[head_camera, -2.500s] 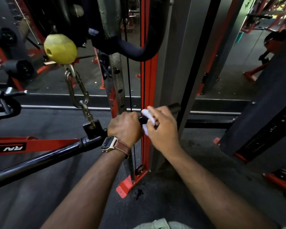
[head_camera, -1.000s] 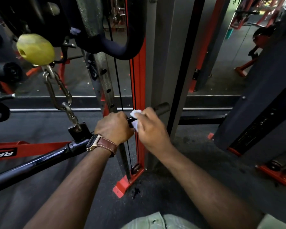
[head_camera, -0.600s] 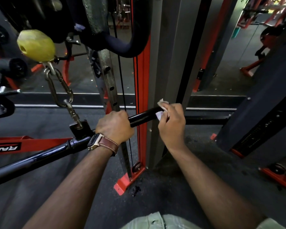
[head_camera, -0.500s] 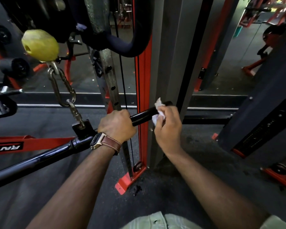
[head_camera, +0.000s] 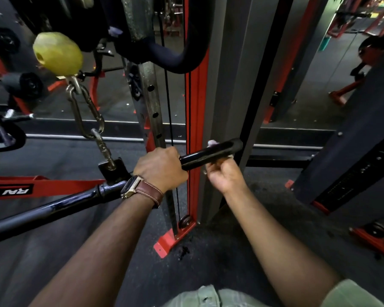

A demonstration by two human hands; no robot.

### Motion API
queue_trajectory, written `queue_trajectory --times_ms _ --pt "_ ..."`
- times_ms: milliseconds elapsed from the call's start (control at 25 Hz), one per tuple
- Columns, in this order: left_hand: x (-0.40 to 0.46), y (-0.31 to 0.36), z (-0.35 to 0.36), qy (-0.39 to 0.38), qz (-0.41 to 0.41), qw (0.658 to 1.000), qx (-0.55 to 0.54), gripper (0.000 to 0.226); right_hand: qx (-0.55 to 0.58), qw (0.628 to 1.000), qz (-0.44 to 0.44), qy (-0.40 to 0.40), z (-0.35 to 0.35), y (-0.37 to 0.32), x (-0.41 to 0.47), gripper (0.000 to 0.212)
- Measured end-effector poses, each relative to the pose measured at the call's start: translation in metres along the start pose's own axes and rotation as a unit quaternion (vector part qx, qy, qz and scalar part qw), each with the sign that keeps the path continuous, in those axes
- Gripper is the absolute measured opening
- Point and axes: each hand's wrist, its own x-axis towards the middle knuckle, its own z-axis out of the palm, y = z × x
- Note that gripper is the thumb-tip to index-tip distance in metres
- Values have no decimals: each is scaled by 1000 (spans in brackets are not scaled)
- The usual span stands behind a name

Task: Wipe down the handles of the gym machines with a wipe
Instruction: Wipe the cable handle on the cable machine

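A long black bar (head_camera: 53, 209) hangs from a chain and carabiner (head_camera: 87, 116) under a yellow ball stop (head_camera: 57, 54). My left hand (head_camera: 161, 168), with a brown-strapped watch at the wrist, grips the bar near its right end. The black handle grip (head_camera: 211, 155) sticks out to the right of that hand. My right hand (head_camera: 225, 176) cups the grip from below and holds a white wipe (head_camera: 212, 142) against it. Only small bits of the wipe show above and below the grip.
A red and grey machine upright (head_camera: 197, 107) stands just behind the grip, with a cable (head_camera: 169, 107) and a holed steel post (head_camera: 152, 103) beside it. A curved padded bar (head_camera: 171, 58) hangs overhead. Another machine's dark housing (head_camera: 353, 151) stands at right. Dark rubber floor lies below.
My right hand slid with the wipe from beside my left hand out toward the grip's end, then turned from over the grip to under it. My left hand kept its hold.
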Motion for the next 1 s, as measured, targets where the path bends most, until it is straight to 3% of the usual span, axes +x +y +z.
queue_trajectory --times_ms 200,360,440,560,600,640,760,840,920,1000 --pt "-2 -5 -4 -35 10 999 10 12 -199 979 -14 -36 -5 18 -14 32" --pt "21 7 -19 -103 71 992 -24 30 -244 965 -96 -29 0 11 -25 26" --pt "33 15 -20 -128 96 985 -59 24 -208 971 -109 -36 -5 6 -40 17" --pt "39 16 -12 -97 93 989 -58 20 -211 967 -143 -26 -20 5 -72 15" --pt "39 15 -9 -82 92 992 -42 21 -282 936 -212 -3 -24 5 -80 14" --pt "38 15 -7 -70 91 993 -31 21 -370 875 -311 9 -24 4 -85 13" --pt "34 17 0 -38 79 996 -18 22 -568 606 -556 -25 -12 0 -77 21" --pt "27 20 6 -4 68 998 -2 19 -656 473 -587 -32 -6 -11 -54 21" --pt "20 21 10 29 59 998 10 19 -707 404 -581 -3 -11 -30 -35 19" --pt "17 21 13 50 62 997 21 23 -725 401 -557 53 -13 -42 -24 19"
